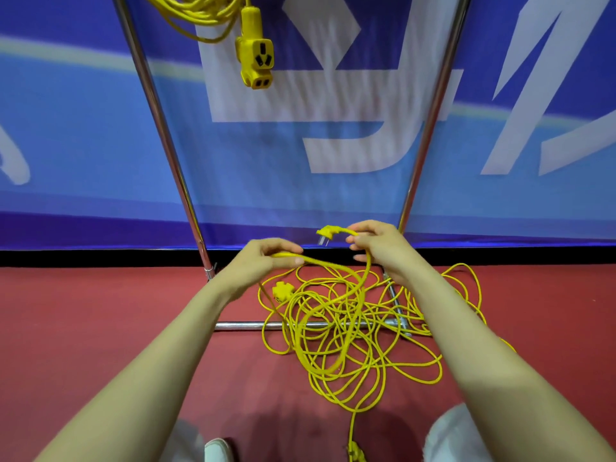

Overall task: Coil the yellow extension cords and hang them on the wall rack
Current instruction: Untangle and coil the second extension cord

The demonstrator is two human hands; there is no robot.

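Yellow cord point(369, 271), light and limp, lies tangled on the floor point(100, 311) toward 6 o'clock. Right hand point(376, 248) pinches it behind the plug point(325, 234); left hand point(266, 258), slightly blurred, seems to grip further along, both sensible holds.

One yellow extension cord point(350, 331) sprawls in a loose tangle at lower centre, across the base bar of the chrome rack point(250, 325) — I pinch its pronged plug point(325, 235) in my right hand point(376, 248) and hold a stretch in my left hand point(266, 256). Its socket block point(282, 291) lies left of the heap. A second coiled cord point(200, 15) hangs at the top, left of centre — its socket head point(255, 58) dangling below.
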